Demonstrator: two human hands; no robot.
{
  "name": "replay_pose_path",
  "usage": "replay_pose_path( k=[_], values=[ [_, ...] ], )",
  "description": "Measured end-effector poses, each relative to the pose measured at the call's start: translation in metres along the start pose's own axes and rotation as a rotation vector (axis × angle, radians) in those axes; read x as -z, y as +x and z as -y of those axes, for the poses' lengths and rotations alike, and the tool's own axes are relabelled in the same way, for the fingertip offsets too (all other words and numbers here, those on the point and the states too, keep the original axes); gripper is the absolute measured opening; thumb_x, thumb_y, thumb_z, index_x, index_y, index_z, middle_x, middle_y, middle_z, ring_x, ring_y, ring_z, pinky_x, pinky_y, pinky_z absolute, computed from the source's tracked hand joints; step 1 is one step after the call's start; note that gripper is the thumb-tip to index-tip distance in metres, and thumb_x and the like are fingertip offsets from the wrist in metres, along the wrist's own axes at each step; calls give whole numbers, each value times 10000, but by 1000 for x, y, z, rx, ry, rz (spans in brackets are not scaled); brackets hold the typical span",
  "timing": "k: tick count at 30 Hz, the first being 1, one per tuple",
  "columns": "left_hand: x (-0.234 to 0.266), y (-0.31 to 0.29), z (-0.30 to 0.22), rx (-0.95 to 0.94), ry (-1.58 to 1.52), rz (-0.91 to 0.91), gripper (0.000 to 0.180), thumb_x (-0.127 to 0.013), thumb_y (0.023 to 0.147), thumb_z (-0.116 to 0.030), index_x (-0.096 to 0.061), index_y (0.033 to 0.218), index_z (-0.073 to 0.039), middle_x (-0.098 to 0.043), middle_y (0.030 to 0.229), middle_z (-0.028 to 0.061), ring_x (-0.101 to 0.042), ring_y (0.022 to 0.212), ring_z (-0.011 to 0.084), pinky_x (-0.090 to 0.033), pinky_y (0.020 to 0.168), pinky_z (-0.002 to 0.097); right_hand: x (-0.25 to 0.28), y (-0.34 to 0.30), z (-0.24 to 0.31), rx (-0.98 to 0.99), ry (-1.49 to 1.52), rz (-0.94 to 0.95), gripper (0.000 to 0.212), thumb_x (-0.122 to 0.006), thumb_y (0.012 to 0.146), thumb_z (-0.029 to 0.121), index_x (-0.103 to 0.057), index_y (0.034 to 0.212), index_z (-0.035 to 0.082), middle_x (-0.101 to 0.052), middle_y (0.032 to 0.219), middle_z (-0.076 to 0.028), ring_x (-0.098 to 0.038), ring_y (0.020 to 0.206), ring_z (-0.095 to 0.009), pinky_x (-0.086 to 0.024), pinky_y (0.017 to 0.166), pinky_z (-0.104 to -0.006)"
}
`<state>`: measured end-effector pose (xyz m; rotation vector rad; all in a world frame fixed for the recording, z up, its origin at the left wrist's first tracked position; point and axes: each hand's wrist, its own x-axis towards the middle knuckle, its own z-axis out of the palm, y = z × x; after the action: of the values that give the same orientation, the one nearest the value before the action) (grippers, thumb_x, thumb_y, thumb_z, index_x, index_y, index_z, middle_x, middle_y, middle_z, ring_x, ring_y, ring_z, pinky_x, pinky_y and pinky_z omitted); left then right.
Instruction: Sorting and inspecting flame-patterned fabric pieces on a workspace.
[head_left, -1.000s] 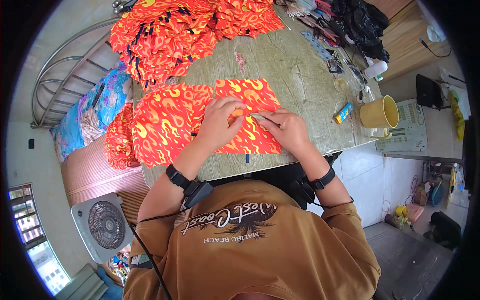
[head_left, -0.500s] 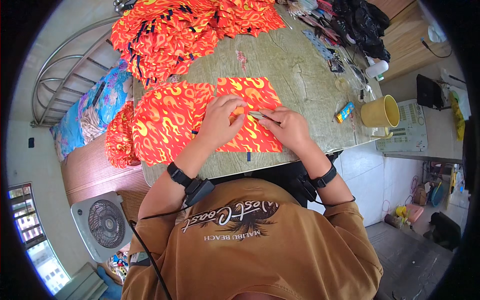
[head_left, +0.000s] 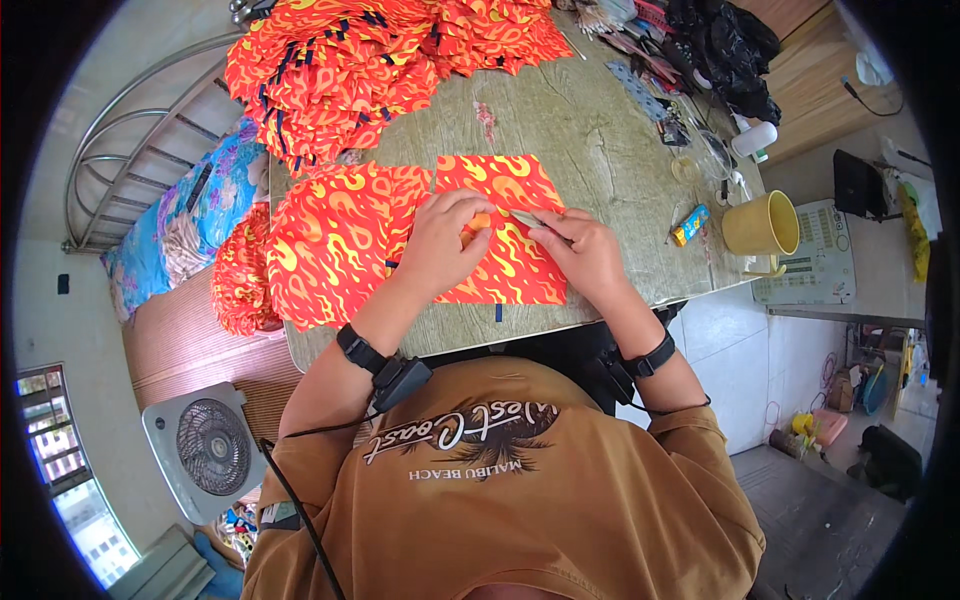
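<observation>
Red fabric with a flame print (head_left: 505, 275) lies flat in front of me at the table's near edge, with more pieces of it to the left. My left hand (head_left: 450, 240) rests on it, fingers curled and thumb pressed to them. An orange bit of what looks like a fold of this fabric shows in that pinch. My right hand (head_left: 585, 255) is closed on small grey thread snips (head_left: 526, 218), whose tip points left toward my left fingers, just apart from them. My palm hides the handle. A dark tab sticks out below the fabric's near edge.
A large heap of the same fabric (head_left: 340, 90) covers the far left of the wood-patterned table (head_left: 590, 130). On the right stand a yellow mug (head_left: 760, 225) and a small blue-yellow packet (head_left: 690, 225). Black plastic bags (head_left: 725, 50) and clutter fill the far right corner.
My right hand has turned a little and lifted the snips' tip slightly up and to the right. My left hand and the fabric have stayed almost in place.
</observation>
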<state>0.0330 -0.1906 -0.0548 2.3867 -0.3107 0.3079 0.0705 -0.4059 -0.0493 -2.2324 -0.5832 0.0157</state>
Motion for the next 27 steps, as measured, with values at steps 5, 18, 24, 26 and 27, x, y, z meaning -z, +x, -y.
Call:
replay_pose_path(
  k=[5, 18, 24, 26, 27],
  values=[
    [-1, 1, 3, 15, -44, 9, 263, -662, 780, -108, -628, 1032, -43, -599, 1100, 109, -565, 1044, 285, -419, 951, 387, 9, -3, 0, -42, -10, 4, 302, -686, 817, 311, -699, 1052, 123, -639, 794, -107, -625, 706, -281, -490, 611, -350],
    [21, 26, 22, 233, 376, -154, 282, -683, 784, -195, -618, 1023, -59, -541, 1184, 105, -519, 1070, 296, -418, 927, 401, 30, -21, -24, 9, 10, -86, 324, -725, 785, 186, -676, 1083, 69, -526, 677, -75, -484, 602, -170, -393, 546, -285],
    [7, 22, 30, 195, 306, -151, 299, -678, 809, -223, -579, 1024, -40, -590, 1040, 98, -543, 998, 261, -428, 874, 388, 29, -22, -24, 62, 30, -87, 344, -739, 770, 169, -673, 1095, 78, -512, 676, -60, -463, 590, -153, -380, 541, -275],
    [5, 23, 24, 190, 279, -164, 295, -672, 826, -228, -567, 1023, -34, -597, 1002, 97, -551, 982, 238, -431, 857, 371, 29, -23, -27, 77, 45, -82, 345, -739, 770, 165, -673, 1098, 81, -514, 677, -56, -462, 590, -149, -379, 541, -272],
    [4, 22, 18, 318, 86, -163, 289, -654, 849, -231, -557, 1031, -29, -593, 965, 82, -547, 936, 203, -434, 828, 346, 30, -25, -28, 79, 50, -85, 346, -739, 769, 160, -674, 1100, 85, -515, 679, -51, -461, 591, -145, -377, 542, -269]
  ],
)
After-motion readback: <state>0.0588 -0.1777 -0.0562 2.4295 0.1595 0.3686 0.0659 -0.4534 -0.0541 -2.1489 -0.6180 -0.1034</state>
